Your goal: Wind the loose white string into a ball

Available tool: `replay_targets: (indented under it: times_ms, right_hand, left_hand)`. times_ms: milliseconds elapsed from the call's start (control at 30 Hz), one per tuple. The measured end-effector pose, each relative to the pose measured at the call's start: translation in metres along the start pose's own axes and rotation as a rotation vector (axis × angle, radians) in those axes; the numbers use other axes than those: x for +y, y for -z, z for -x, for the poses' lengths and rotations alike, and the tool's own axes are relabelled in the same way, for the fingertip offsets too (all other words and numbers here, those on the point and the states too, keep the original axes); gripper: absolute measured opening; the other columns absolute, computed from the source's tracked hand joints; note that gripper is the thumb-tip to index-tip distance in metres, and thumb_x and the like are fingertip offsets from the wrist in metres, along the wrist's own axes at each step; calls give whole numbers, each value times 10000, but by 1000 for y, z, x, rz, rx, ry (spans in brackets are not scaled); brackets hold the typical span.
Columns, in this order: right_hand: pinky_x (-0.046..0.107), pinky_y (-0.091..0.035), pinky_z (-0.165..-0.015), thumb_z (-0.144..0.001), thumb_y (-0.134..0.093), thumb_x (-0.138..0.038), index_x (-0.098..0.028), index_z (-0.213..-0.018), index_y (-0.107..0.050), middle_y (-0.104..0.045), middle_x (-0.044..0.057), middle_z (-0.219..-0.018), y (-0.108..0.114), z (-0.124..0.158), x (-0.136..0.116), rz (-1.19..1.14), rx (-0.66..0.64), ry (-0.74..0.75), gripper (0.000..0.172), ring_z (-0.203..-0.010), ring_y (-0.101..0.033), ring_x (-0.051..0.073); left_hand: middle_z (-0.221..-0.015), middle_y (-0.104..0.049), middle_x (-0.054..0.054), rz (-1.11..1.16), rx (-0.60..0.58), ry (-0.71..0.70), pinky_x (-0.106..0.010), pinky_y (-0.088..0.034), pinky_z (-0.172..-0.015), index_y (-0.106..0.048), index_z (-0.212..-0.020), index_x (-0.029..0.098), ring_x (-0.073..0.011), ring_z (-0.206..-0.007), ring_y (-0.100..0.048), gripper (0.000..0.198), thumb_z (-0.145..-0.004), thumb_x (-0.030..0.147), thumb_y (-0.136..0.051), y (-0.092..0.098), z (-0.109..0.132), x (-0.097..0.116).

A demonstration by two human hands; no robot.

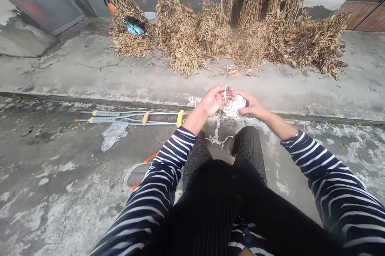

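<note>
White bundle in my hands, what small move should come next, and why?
Perhaps wrap the white strand around the bundle: the left hand has it at its fingers, the right hand holds the bundle, and a loose length trails below.

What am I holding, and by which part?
Your right hand holds a round white coil of cord by its right edge. A white strand crosses your left hand; whether it is pinched there is unclear.

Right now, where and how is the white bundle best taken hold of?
Probably grip the white bundle by its rounded right edge, coming from the right, wrapped as the right hand has it: it looks compact there, while a loose strand crosses the left hand.
</note>
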State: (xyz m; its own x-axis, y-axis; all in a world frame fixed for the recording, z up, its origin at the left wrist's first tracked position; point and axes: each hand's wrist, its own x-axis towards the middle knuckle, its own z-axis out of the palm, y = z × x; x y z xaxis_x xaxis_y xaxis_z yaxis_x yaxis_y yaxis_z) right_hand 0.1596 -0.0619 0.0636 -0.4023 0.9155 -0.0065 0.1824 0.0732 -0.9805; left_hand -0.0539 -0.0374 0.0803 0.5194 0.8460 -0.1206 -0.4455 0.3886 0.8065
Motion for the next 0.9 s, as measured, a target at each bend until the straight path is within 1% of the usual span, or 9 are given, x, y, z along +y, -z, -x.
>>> replay_targets:
  times_ms: [133,200,333,433,533,600,667,767,900]
  right_hand:
    - [391,-495,-1056,-602,-844,-271,-287,-1324,-601,-633,32,-1356,-11,13,0,-131,-63,-80,761,-1226,-577,264]
    - [397,-480,-1087,-606,-899,-330,-276,-1273,-599,-645,35,-1315,-17,16,1,-128,-48,-96,733,-1234,-577,264]
    - [369,-511,-953,-522,-938,-297,-246,-1127,-614,-670,10,-1063,-20,17,1,-108,17,-155,689,-1000,-607,225]
    - [303,-507,-804,-510,-916,-230,-229,-1098,-671,-674,4,-983,-5,20,-7,-135,14,-194,638,-901,-597,190]
    - [255,-485,-676,-496,-888,-184,-208,-1061,-709,-700,13,-940,15,26,-19,-203,-52,-257,593,-823,-613,168]
    - [255,-496,-638,-478,-866,-184,-202,-1042,-719,-714,17,-894,25,30,-26,-274,-142,-301,583,-775,-635,171]
    - [273,-531,-651,-482,-843,-209,-208,-1038,-720,-727,13,-890,33,34,-32,-359,-183,-295,569,-759,-663,177]
    - [337,-586,-772,-506,-807,-249,-247,-1061,-702,-756,-9,-971,42,39,-45,-487,-83,-213,565,-850,-703,193]
    - [401,-572,-918,-525,-759,-280,-282,-1024,-701,-773,-26,-1050,53,41,-76,-553,185,-19,502,-1032,-683,221]
  left_hand:
    - [-760,-716,-54,65,71,50,-183,-461,-528,-645,-894,124,-123,-666,-689,206,-998,250,-519,-1,2,-12]
    - [-752,-715,-60,73,71,83,-183,-461,-526,-642,-874,120,-123,-662,-688,231,-1005,230,-486,0,3,-16]
    - [-717,-703,-65,6,6,121,-202,-492,-551,-627,-828,127,-128,-628,-666,250,-994,282,-523,15,3,-19]
    - [-693,-691,-60,-108,-76,105,-230,-524,-576,-599,-754,138,-121,-583,-641,282,-956,334,-611,34,4,-17]
    - [-755,-724,-102,-299,-198,146,-274,-568,-628,-635,-735,112,-149,-644,-689,277,-905,314,-716,49,6,-14]
    - [-795,-741,-137,-418,-264,202,-299,-592,-669,-676,-740,84,-172,-699,-720,270,-886,294,-762,53,5,-12]
    - [-802,-746,-142,-468,-285,217,-307,-603,-694,-706,-752,66,-166,-702,-724,262,-887,281,-771,54,1,-11]
    - [-835,-756,-130,-469,-279,178,-307,-614,-733,-744,-832,56,-155,-727,-732,220,-905,262,-757,59,-8,-17]
    - [-863,-763,-122,-469,-167,159,-325,-626,-794,-740,-848,66,-151,-756,-740,217,-929,267,-746,74,-20,-40]
